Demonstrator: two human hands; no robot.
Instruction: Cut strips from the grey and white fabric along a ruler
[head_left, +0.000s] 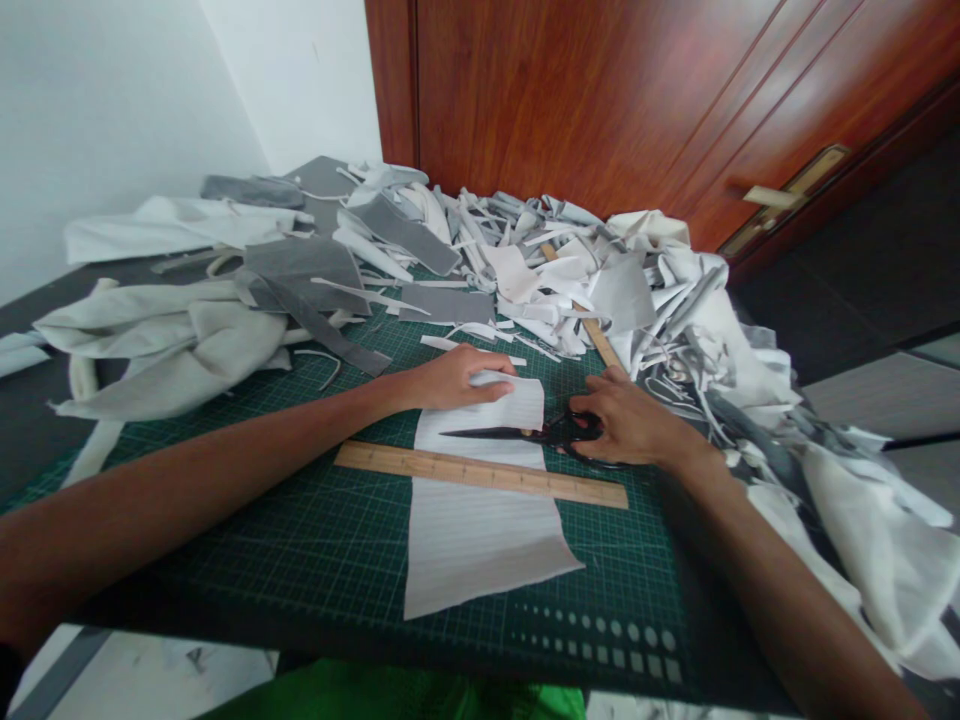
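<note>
A piece of white striped fabric point(480, 545) lies on a green gridded cutting mat point(300, 530). Its far edge is pinched between the thumb and fingers of my left hand point(469, 378). In my right hand point(619, 420) is a pair of black scissors point(559, 432), fingers through the handles. The blades lie across the fabric from its right side, pointing left, just beyond a wooden ruler point(480, 472). That ruler rests crosswise over the fabric, and neither hand touches it. Whether the blades have cut into the fabric I cannot tell.
A big heap of white and grey fabric scraps point(525, 260) fills the back and right of the table. A second wooden ruler point(596, 335) sticks out of it. Crumpled cream cloth point(180, 335) lies at the left. Behind stands a wooden door point(570, 100) with a handle point(784, 198).
</note>
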